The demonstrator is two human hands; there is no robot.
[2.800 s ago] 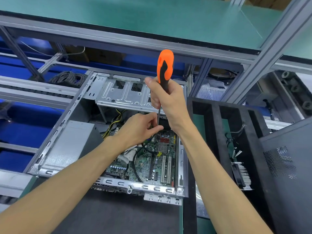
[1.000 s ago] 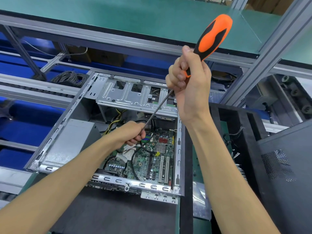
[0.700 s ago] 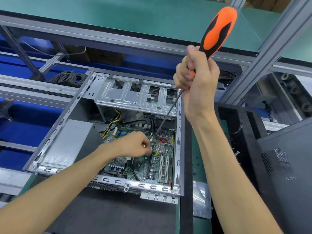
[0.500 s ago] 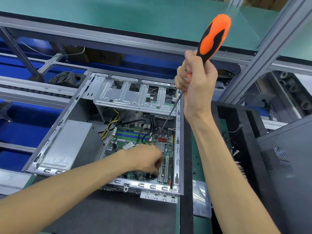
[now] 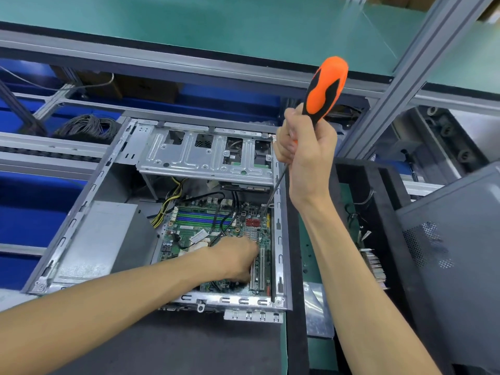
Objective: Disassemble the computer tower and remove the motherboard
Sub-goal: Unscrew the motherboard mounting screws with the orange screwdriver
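Motherboard point(image 5: 205, 228) is sitting flat on the floor of the open tower case point(image 5: 89, 212), toward the right wall, and both hands are working over it. Right hand point(image 5: 305, 155) is wrapping tight around the screwdriver point(image 5: 326, 86), fist up high above the case's right rail, orange-and-black handle poking out the top. The long shaft is running down and to the left from that fist, and its tip is landing at the board's far right corner, just beside the red heatsink fins point(image 5: 253, 222). So the tool is leaning rather than standing straight over the screw. I'd guess the wrist needs to come left a bit to get square on it.

Left hand point(image 5: 238, 259) is reaching in from the near-left, low on the board, knuckles up, fingers curling down next to the white expansion slots point(image 5: 258, 269). Can't tell if it's pinching a cable or connector or just bracing, the fingertips are hidden under the hand.

Further out, the drive cage point(image 5: 205, 155) is hanging over the board's far edge, and the power supply point(image 5: 100, 239) is filling the left half of the case. The left hand is the one actually down on the board, while the right is only reaching it through the shaft.
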